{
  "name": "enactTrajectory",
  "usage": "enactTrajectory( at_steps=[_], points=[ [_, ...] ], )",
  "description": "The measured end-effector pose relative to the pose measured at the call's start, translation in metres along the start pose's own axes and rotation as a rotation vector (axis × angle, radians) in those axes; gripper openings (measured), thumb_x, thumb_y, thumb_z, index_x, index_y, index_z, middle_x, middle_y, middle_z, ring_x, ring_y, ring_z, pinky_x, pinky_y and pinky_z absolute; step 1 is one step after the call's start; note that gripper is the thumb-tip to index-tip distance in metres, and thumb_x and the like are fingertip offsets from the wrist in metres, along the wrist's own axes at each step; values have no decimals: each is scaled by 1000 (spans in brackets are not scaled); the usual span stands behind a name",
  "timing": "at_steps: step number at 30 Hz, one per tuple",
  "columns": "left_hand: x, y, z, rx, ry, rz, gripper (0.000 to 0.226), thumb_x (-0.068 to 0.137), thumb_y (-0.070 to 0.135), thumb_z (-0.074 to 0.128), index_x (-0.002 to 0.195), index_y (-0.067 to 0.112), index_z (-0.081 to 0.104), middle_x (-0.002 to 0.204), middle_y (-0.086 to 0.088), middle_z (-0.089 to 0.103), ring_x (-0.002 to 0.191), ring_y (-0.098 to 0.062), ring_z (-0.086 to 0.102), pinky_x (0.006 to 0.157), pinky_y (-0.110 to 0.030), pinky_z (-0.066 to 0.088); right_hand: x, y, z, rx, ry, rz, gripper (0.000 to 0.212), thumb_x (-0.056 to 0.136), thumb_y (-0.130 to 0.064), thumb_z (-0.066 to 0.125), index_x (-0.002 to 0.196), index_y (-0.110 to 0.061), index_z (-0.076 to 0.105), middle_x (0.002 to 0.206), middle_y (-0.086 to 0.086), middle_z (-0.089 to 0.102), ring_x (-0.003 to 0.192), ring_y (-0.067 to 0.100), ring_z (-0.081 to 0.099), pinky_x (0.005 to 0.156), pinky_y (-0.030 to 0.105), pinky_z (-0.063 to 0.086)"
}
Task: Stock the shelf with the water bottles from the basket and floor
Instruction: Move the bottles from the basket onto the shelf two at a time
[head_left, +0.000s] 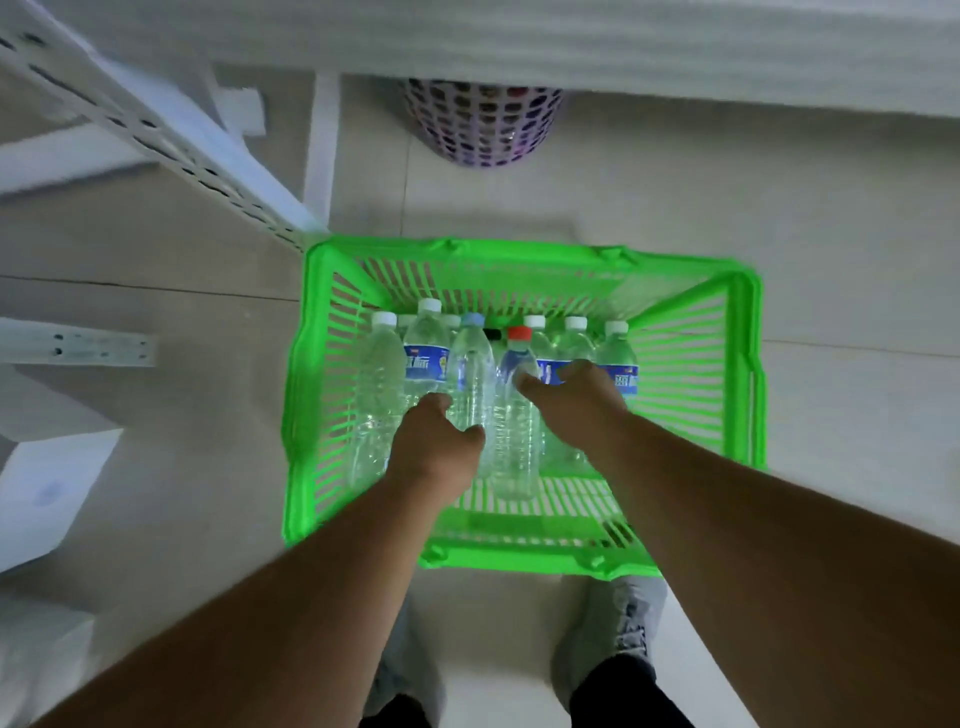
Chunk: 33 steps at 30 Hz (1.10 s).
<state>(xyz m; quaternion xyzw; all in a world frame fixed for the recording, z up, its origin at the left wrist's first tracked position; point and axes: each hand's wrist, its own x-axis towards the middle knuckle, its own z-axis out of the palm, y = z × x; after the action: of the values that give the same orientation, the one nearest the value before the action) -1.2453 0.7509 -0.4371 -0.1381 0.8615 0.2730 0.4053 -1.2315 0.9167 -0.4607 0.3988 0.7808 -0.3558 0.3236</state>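
A green slatted plastic basket (524, 551) stands on the tiled floor (779, 208), directly in front of the person's grey shoes (623, 639). Clear water bottles stand upright and packed together in the half of the basket farther from the person; the nearer half shows bare slats.

The left hand (434, 447) reaches into the basket with thumb and fingers curled round the body of the pale-blue-capped bottle (470, 374), gripping it at mid-height. The right hand (571, 402) is curled over the shoulder of the red-capped bottle (514, 441), thumb on its near side; the fingertips are hidden behind the bottle, but the hand wraps it.

Neighbouring bottles crowd both grips. A white-capped unlabelled bottle (376, 384) stands at far left, and a blue-labelled bottle (427, 358) stands just behind the left hand. Three more white-capped bottles (615, 358) with blue labels stand just beside and behind the right hand.

A white perforated shelf upright (171, 150) slants down to the basket's far-left corner. A shelf bracket (78, 349) lies at left. A purple mesh basket (480, 124) stands beyond, well apart, under a white shelf edge (623, 47).
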Motion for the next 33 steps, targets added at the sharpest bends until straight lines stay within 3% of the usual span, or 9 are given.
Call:
enactTrajectory(
  at_steps=[4, 8, 14, 17, 21, 26, 29, 31, 33],
  points=[
    [30, -13, 28, 6, 28, -13, 62, 86, 29, 68, 141, 11, 47, 145, -9, 51, 125, -24, 56, 94, -23, 41, 42, 5, 29, 30, -14, 18, 81, 74, -72, 65, 121, -7, 55, 102, 11, 67, 86, 27, 65, 54, 26, 34],
    [41, -25, 42, 44, 38, -45, 62, 87, 32, 65, 143, 15, 46, 146, -6, 49, 123, -23, 56, 86, -20, 36, 61, 16, 43, 15, -13, 19, 78, 67, -74, 70, 112, -12, 56, 97, 7, 67, 82, 26, 65, 53, 26, 35],
    [43, -21, 47, 149, 76, -34, 66, 88, 36, 64, 145, 13, 41, 142, -10, 49, 125, -29, 54, 99, -34, 44, 65, 35, 39, 81, 33, -56, 47, 76, -66, 69, 92, -25, 52, 75, -11, 51, 60, 0, 46, 46, 23, 29],
    [43, -15, 47, 207, 101, -28, 67, 88, 42, 65, 145, 13, 41, 137, -14, 48, 121, -34, 56, 97, -41, 47, 63, 43, 35, 184, 34, -120, 28, 86, -52, 66, 77, -27, 56, 64, -13, 50, 52, 0, 48, 41, 16, 31],
    [41, -11, 50, 249, 149, -4, 64, 90, 42, 65, 143, 15, 41, 135, -15, 50, 117, -37, 58, 94, -43, 46, 65, 53, 31, 246, 15, -132, 12, 92, -41, 62, 90, -29, 59, 77, -18, 52, 65, -2, 50, 49, 20, 33],
    [38, -7, 62, 224, 159, 62, 64, 87, 37, 70, 137, 17, 35, 127, -16, 60, 110, -39, 62, 87, -43, 49, 67, 63, 23, 218, 10, -59, 34, 100, -25, 47, 132, -17, 53, 117, 6, 63, 88, 21, 56, 62, 22, 38],
    [45, -4, 72, 109, 87, -15, 72, 82, 34, 76, 131, 11, 30, 130, -18, 58, 109, -39, 63, 81, -38, 48, 66, 62, 22, 158, 25, 23, 31, 102, -31, 39, 116, -14, 60, 113, 14, 64, 99, 30, 61, 73, 25, 36],
    [54, -4, 77, 76, 17, -77, 78, 76, 38, 81, 132, 8, 35, 133, -17, 58, 111, -36, 62, 75, -30, 43, 66, 60, 26, 173, 51, 47, 36, 97, -51, 44, 91, -18, 58, 98, 10, 63, 89, 29, 62, 63, 27, 36],
    [61, -7, 80, 96, -74, -92, 76, 71, 44, 83, 130, 8, 49, 129, -13, 61, 108, -31, 64, 73, -27, 45, 67, 58, 29, 174, 73, 93, 52, 84, -67, 53, 90, -15, 57, 87, 6, 60, 74, 24, 58, 52, 23, 32]
  ],
)
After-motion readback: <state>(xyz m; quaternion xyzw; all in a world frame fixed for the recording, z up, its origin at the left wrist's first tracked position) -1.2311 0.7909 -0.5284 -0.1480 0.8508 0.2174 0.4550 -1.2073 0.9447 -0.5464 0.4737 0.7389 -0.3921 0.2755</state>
